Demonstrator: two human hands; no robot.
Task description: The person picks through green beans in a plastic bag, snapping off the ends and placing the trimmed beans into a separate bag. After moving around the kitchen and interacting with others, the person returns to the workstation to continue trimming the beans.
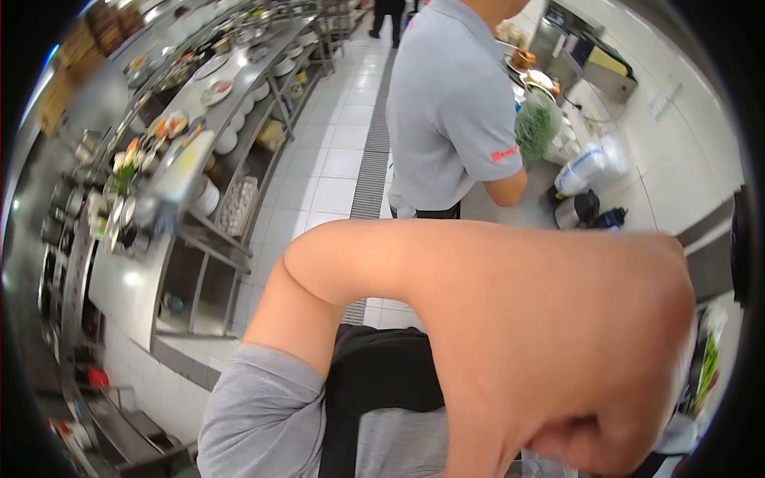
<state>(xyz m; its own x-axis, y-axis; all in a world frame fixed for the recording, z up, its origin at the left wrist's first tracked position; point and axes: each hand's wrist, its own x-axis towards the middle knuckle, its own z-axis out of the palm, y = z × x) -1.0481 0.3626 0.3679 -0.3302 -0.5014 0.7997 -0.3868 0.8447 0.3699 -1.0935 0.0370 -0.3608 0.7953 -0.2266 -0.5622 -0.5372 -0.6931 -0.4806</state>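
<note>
A bare arm that I take for my left fills the lower half of the view. Its grey sleeve [263, 406] is at the bottom left, the elbow is bent at the middle left, and the forearm runs to the right. My left hand [594, 438] is at the bottom edge, close to the camera, with its fingers curled in. Whether it holds anything is hidden; something pale and translucent shows just below it. A black apron strap [374, 390] crosses my grey shirt. My right hand is out of sight.
A person in a grey polo shirt [450, 103] stands at a steel counter [526, 211] on the right with a bag of greens [538, 123], white plastic bags [586, 163] and a black pot [587, 205]. Steel shelves [239, 119] with plates and bowls line the left. Between them runs a tiled floor with a drain grate [370, 175].
</note>
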